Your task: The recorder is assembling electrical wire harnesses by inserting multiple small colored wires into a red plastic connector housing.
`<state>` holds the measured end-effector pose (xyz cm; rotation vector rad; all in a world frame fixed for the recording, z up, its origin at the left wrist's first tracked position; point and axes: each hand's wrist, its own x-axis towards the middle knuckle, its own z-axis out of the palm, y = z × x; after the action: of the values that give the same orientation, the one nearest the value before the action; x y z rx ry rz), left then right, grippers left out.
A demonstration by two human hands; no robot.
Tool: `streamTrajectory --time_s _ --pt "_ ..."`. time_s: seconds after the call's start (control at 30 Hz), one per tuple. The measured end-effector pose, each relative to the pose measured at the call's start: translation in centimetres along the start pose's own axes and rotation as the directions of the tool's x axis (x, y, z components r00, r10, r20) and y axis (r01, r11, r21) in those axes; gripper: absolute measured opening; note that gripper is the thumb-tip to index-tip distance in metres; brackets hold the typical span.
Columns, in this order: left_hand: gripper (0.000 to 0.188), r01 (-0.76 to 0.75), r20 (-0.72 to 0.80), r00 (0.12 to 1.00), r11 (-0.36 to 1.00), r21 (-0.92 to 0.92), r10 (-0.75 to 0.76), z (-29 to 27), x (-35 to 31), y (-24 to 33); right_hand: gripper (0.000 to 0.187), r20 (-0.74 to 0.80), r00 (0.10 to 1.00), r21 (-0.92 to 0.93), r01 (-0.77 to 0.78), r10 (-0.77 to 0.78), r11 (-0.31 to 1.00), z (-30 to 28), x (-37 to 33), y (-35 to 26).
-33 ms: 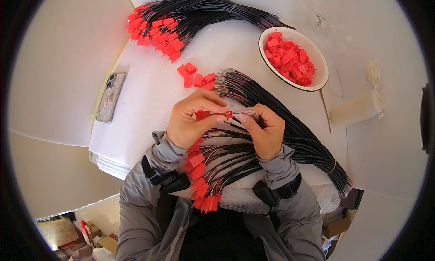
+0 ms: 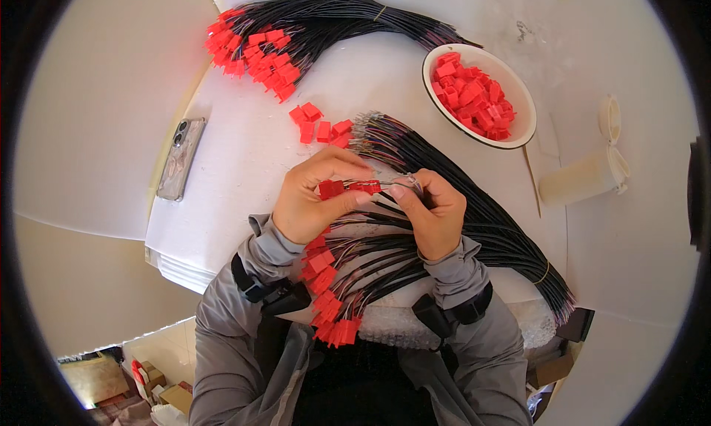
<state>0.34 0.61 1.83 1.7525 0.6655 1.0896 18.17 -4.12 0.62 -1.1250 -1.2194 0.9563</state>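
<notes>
My left hand [image 2: 309,191] pinches a red plastic connector housing [image 2: 363,187] between thumb and fingers. A second red piece [image 2: 331,189] shows nearer its palm. Close on the right, my right hand [image 2: 435,210] is closed on the thin wires [image 2: 400,183] of a black cable, and these run to the housing. Whether the wire tips are inside it I cannot tell. Below the hands fan black cables [image 2: 385,241] with red housings [image 2: 322,262] on their left ends. Just beyond my hands lies a tied bundle of black cables [image 2: 452,170] with bare metal terminals [image 2: 363,130].
Loose red housings [image 2: 307,122] lie beyond my left hand. A white bowl [image 2: 524,115] of red housings stands far right, near a thin stick [image 2: 532,180] and an open translucent container [image 2: 581,180]. A finished-looking cable bundle [image 2: 333,19] lies at the back, a phone [image 2: 181,159] at left.
More of the red housing shows between my left fingers, as the index finger has lifted slightly off it. My right hand has hardly moved.
</notes>
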Motion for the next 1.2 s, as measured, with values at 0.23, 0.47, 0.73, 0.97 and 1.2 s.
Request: streamTrajectory --time_s 0.23,0.47,0.73,0.97,1.2 --pt "0.023 -0.02 -0.014 1.0 0.971 0.236 0.024 0.3 0.0 0.1 0.007 -0.012 0.997 0.057 0.077 -0.076 0.995 0.2 0.1 0.3" --pt "0.025 -0.014 -0.084 0.996 0.957 0.289 0.039 0.3 -0.2 0.2 0.01 -0.083 0.993 -0.064 0.077 -0.082 0.995 0.2 -0.2 0.7" --pt "0.024 -0.009 -0.104 0.994 0.962 0.274 0.039 0.4 -0.2 0.2 0.012 -0.031 0.968 -0.311 0.227 -0.249 0.923 -0.1 -0.1 -0.2" --pt "0.024 -0.02 -0.111 0.992 0.959 0.282 0.054 0.4 -0.2 0.2 0.01 -0.004 0.972 -0.337 0.219 -0.234 0.916 0.0 -0.1 -0.3" --pt "0.024 -0.049 -0.092 0.992 0.942 0.333 0.084 0.3 -0.2 0.4 0.006 0.027 0.956 -0.339 0.285 -0.293 0.897 0.1 0.1 -0.4"
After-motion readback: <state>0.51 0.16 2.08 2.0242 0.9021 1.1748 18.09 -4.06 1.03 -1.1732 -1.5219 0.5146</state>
